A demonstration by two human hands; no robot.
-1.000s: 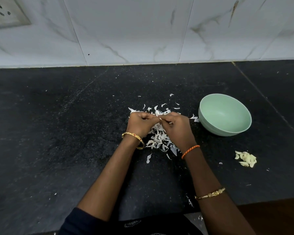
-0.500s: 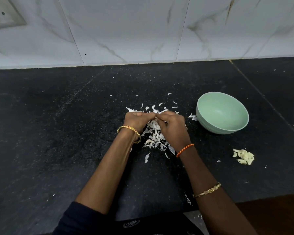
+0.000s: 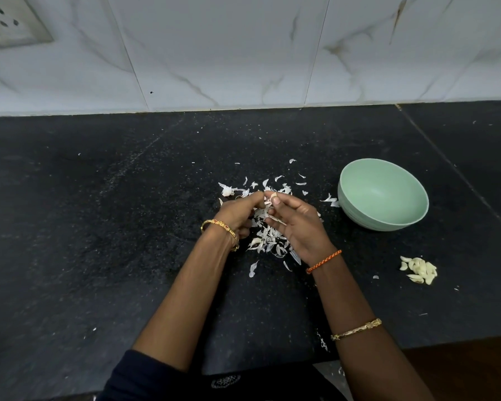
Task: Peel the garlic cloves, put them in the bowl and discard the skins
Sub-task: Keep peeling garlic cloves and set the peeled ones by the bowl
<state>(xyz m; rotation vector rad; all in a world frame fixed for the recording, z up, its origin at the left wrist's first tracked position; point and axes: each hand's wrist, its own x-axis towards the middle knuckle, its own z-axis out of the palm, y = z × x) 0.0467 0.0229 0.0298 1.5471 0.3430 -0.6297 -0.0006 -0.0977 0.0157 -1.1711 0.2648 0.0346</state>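
Observation:
My left hand (image 3: 237,214) and my right hand (image 3: 297,224) meet over a heap of white garlic skins (image 3: 268,240) in the middle of the black counter. A small garlic clove (image 3: 270,196) is pinched between the fingertips of both hands. To the right stands a pale green bowl (image 3: 383,198), and nothing shows inside it. A small pile of peeled cloves (image 3: 420,270) lies on the counter in front of the bowl, near the right front edge.
The black stone counter (image 3: 99,227) runs back to a white marble-tiled wall (image 3: 243,53) with a socket plate (image 3: 9,21) at top left. Loose skin flakes (image 3: 292,161) are scattered behind the heap. The counter's front edge is close to my body.
My right hand has turned palm-up and its fingers have spread a little, so the clove at the fingertips now shows. Both hands stay over the skins.

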